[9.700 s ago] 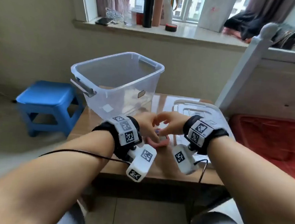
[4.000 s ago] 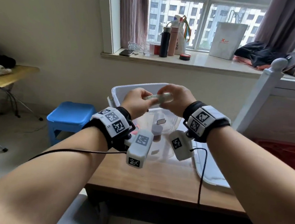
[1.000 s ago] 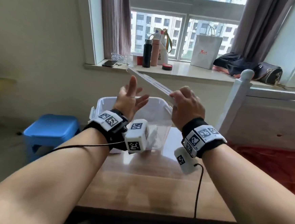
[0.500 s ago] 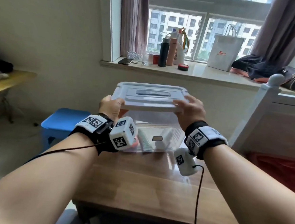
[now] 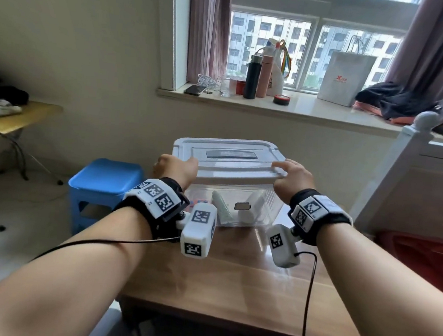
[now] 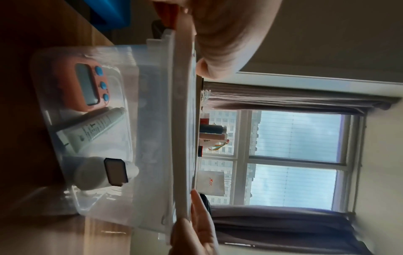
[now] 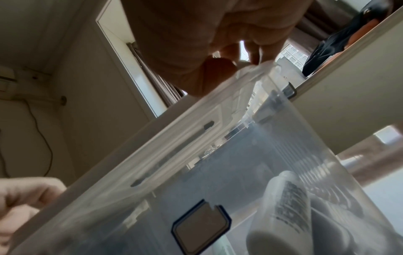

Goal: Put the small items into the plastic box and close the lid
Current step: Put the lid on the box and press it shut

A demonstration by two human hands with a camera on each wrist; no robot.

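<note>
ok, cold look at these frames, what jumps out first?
The clear box mid-table, with the lid on top and the left hand and right hand at its near corners. Through the wall you see an orange timer, a white tube and a white bottle on the bottom. Left of the table stands a blue stool.

The lid (image 5: 229,158), earlier flat on the table and then lifted tilted in the right hand (image 5: 291,177), came down level onto the box (image 5: 238,203); the left hand (image 5: 178,168) took its other end.
</note>
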